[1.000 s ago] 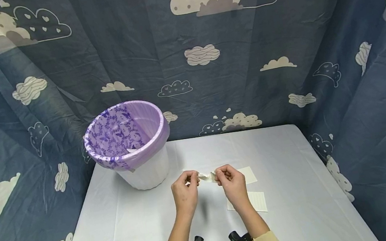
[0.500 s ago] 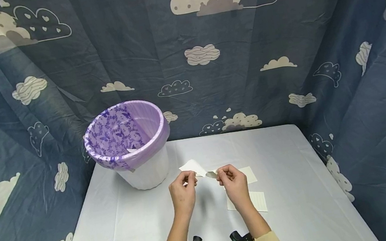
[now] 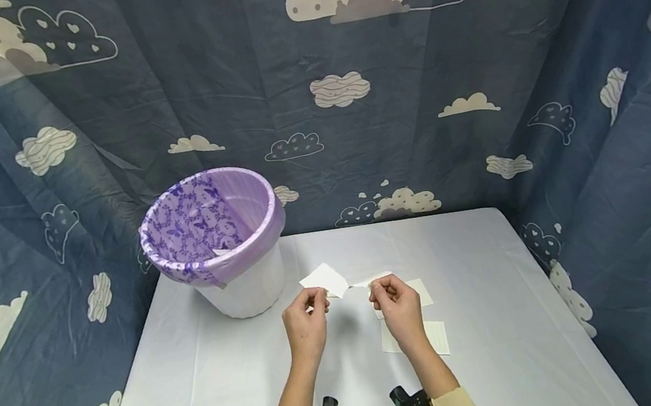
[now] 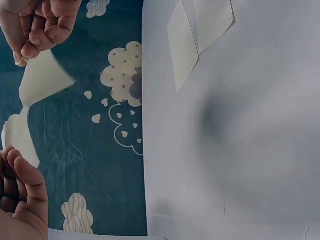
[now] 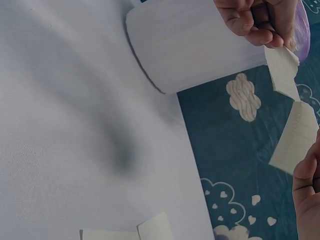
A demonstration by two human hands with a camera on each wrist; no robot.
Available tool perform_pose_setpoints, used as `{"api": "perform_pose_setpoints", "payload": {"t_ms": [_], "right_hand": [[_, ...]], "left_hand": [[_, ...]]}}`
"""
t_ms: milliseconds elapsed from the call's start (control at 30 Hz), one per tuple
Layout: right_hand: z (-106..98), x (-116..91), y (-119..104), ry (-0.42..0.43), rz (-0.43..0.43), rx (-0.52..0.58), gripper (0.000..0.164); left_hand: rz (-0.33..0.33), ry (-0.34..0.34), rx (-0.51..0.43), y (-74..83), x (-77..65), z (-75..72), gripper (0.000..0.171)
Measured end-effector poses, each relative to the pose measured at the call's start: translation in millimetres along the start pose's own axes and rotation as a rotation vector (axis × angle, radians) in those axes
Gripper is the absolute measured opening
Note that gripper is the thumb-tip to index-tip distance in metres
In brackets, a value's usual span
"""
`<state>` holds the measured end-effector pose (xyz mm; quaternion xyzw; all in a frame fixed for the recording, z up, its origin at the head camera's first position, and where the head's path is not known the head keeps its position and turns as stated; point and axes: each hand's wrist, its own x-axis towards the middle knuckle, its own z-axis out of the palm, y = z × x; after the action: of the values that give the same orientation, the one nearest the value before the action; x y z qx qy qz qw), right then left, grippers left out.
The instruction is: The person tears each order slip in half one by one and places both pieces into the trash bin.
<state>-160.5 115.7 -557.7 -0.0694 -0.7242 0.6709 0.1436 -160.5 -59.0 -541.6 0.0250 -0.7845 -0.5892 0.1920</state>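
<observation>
A pale sheet of paper (image 3: 324, 278) hangs between both hands above the table, torn nearly in two. In the left wrist view its halves meet at a thin neck. My left hand (image 3: 306, 325) pinches one half between thumb and fingers. The other half (image 5: 295, 140) is pinched by my right hand (image 3: 398, 310), a short way to the right. Beneath and beside the right hand, more pale lined paper lies on the table: one piece (image 3: 422, 293) partly behind the hand, another (image 3: 438, 337) nearer the front, partly covered by the forearm.
A white bin (image 3: 253, 288) with a purple patterned liner (image 3: 198, 220) stands at the table's back left, a scrap of white inside it. Dark curtains (image 3: 298, 186) with cloud prints enclose the white table (image 3: 495, 366). Black camera mounts (image 3: 409, 399) sit at both wrists.
The hands have drawn apart sideways. The crumpled-looking paper between them has spread into two flaps as the tear widened, the left flap now standing up behind the left fingers.
</observation>
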Motion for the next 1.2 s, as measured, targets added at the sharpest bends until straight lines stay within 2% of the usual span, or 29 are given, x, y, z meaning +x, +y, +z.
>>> {"api": "perform_pose_setpoints", "payload": {"t_ms": [500, 767, 1033, 1200], "right_hand": [[-10, 3, -4, 0.031, 0.042, 0.035, 0.012], [-9, 1, -3, 0.032, 0.049, 0.024, 0.018], [-3, 3, -8, 0.022, 0.040, 0.042, 0.017], [8, 10, -19, 0.004, -0.010, 0.049, 0.015]], "left_hand": [[-0.045, -0.002, -0.045, -8.0, 6.0, -7.2, 0.011], [-0.027, -0.006, -0.071, -8.6, 5.3, -7.0, 0.011], [0.051, -0.007, -0.034, -4.7, 6.1, -9.5, 0.014], [0.188, 0.036, 0.009, 7.7, 12.5, -15.3, 0.012]]}}
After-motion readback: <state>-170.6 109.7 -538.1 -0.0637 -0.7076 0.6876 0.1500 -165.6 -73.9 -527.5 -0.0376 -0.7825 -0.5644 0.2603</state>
